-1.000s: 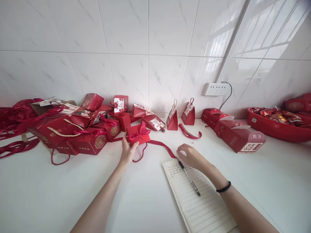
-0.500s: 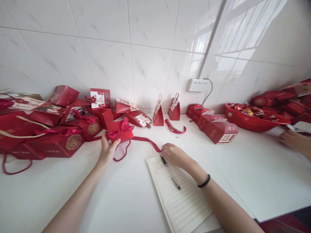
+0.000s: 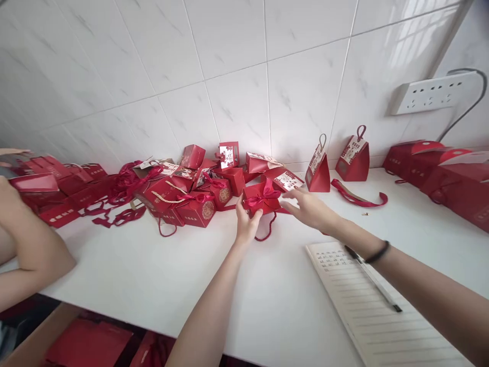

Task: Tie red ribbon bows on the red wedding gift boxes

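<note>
A small red gift box with a magenta ribbon bow is gripped at its left side by my left hand. From its underside a dark red cord loop hangs onto the table. My right hand hovers just right of the box, thumb and fingers apart, with nothing visible in it. Part of a flat red ribbon shows between the box and this hand. Below my right forearm lies a lined notebook with handwriting, a pen across it.
Red gift boxes are piled to the left, with loose ribbons beyond. Two upright triangular boxes stand by the wall near a curled ribbon. A power strip is on the wall. Another person's arm rests at far left.
The view has swung left. My right hand has left the ribbon's end by the notebook and come up beside the box. My left hand keeps hold of the box.
</note>
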`<state>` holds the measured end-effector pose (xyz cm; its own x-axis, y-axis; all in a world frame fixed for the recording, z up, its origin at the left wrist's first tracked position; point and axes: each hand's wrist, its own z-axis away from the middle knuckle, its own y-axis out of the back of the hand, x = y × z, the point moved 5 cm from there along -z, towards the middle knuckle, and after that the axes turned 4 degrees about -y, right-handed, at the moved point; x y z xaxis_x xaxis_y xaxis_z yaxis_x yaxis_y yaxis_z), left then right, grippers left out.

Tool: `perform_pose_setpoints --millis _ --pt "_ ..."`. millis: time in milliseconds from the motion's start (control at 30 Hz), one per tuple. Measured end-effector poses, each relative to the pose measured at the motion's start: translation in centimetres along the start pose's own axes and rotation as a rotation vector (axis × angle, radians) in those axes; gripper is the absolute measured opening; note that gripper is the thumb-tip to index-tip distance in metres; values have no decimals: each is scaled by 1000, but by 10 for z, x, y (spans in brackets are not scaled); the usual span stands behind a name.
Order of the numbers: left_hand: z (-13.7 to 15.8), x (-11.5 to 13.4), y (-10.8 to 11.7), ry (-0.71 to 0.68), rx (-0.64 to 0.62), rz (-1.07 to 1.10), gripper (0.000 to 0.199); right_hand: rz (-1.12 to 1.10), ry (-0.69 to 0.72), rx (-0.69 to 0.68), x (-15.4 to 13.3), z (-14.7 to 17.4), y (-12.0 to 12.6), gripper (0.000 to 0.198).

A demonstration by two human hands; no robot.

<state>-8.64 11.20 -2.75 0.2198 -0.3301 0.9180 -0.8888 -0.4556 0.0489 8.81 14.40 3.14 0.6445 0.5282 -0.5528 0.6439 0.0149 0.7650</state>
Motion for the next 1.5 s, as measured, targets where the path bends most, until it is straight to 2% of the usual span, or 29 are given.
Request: perform_pose_setpoints --millis 67,133,200,333,467,633,867,1000,1133,1267,1500 --pt "1 3 0 0 -25 22 65 -123 -130 33 -4 -26 -6 31" --pt "1 6 1 3 -37 38 57 -283 -249 -7 -6 -45 -19 34" --pt "0 8 3 32 -1 35 44 -372 -306 -66 -8 -55 -32 37" --pt "-4 5 15 120 160 26 24 -391 -352 -102 -8 -52 -43 37" --pt "-8 0 24 174 250 48 25 -384 -417 -106 -2 -39 -37 42" --pt "-10 -5 24 219 194 105 28 -343 -461 22 5 -42 -24 40" --pt "-15 -9 19 233 107 230 25 -559 -517 -109 1 -56 -43 39" --pt "-16 -10 17 240 89 277 19 -683 -550 -139 1 -55 -52 26" --pt "-13 -2 18 229 75 319 20 -838 -580 -151 1 -41 -54 14" --pt "-2 12 17 230 8 354 25 -956 -585 -162 -4 -9 -49 15" --pt "49 38 22 298 -201 374 28 -1010 -558 -228 -8 53 -27 22"
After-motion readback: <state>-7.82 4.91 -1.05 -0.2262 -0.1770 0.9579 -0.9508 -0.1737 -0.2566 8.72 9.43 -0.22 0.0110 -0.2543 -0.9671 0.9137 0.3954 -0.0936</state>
